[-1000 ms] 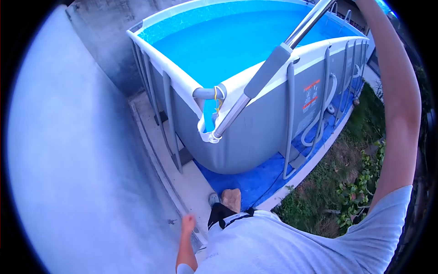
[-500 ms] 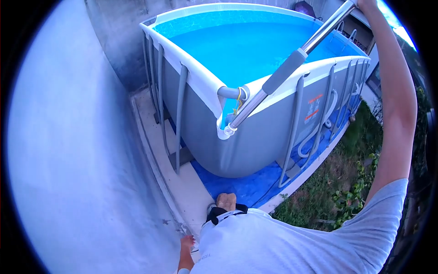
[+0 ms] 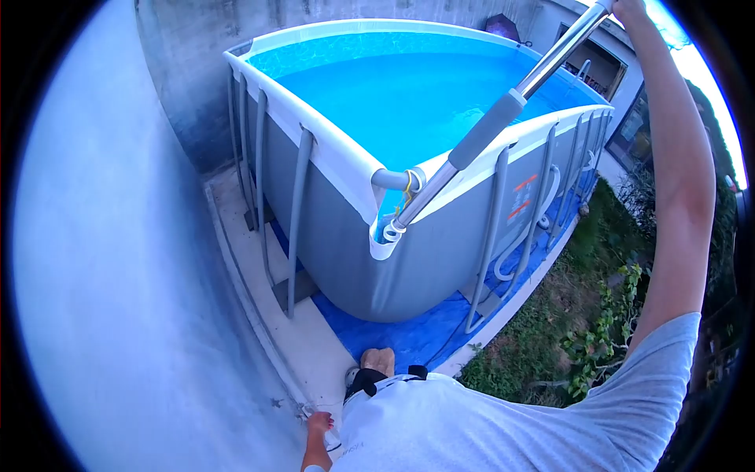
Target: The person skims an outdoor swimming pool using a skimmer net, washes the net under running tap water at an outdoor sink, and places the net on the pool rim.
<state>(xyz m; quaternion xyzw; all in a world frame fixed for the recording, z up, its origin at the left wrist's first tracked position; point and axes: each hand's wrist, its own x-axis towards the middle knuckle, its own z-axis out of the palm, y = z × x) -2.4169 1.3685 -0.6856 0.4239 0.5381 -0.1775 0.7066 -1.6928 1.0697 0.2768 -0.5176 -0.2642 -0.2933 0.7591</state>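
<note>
At the top right, my right hand (image 3: 627,9) is raised high and closed around the upper end of a telescopic metal pole (image 3: 557,57) with a grey sleeve. The pole slants down to the near corner of an above-ground pool (image 3: 417,271), where its lower end, with a clear ring-like tip, meets the white corner flap (image 3: 383,250). A yellow cord (image 3: 408,189) is tied at that corner. Low in the view, my left hand (image 3: 320,422) hangs beside my body near the wall, fingers curled; what they hold, if anything, is too small to name.
A pale wall (image 3: 134,275) rises close on the left, with a narrow concrete strip (image 3: 259,315) along it. Grey support legs (image 3: 299,228) stand out from the pool. Blue sheeting (image 3: 409,334) lies underneath. Plants and grass (image 3: 543,338) grow on the right.
The view has shifted slightly, so the pool sits lower and further left. My left hand has turned and its fingers look more curled. My right hand keeps its hold on the pole.
</note>
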